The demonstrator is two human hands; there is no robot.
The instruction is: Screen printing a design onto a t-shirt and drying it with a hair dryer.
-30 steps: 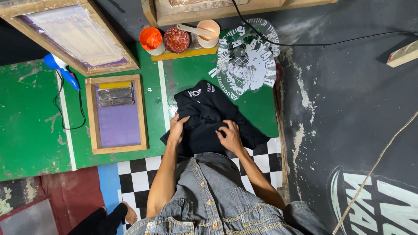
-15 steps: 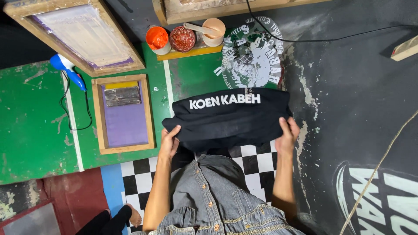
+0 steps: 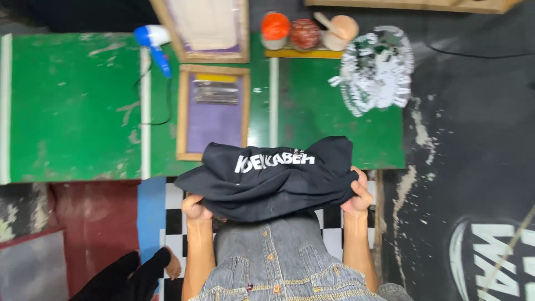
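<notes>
Left hand [image 3: 196, 208] and right hand [image 3: 356, 195] each grip one end of a black shirt [image 3: 267, 178], fingers closed into bunched cloth, the left partly hidden under the fabric. The shirt hangs between them, in front of the person's chest, above the near edge of the green board [image 3: 72, 111]. Its long axis runs left to right, parallel to that edge; white lettering faces up. Both hands sit at about equal distance from the board, the right slightly nearer. On the board: a wood-framed purple screen [image 3: 214, 114] just beyond the shirt, a second frame [image 3: 206, 28] at the far edge, a blue-and-white tool [image 3: 153, 42] left of the screens, three pots [image 3: 306, 30] and a white printed patch [image 3: 376, 69] to the right.
</notes>
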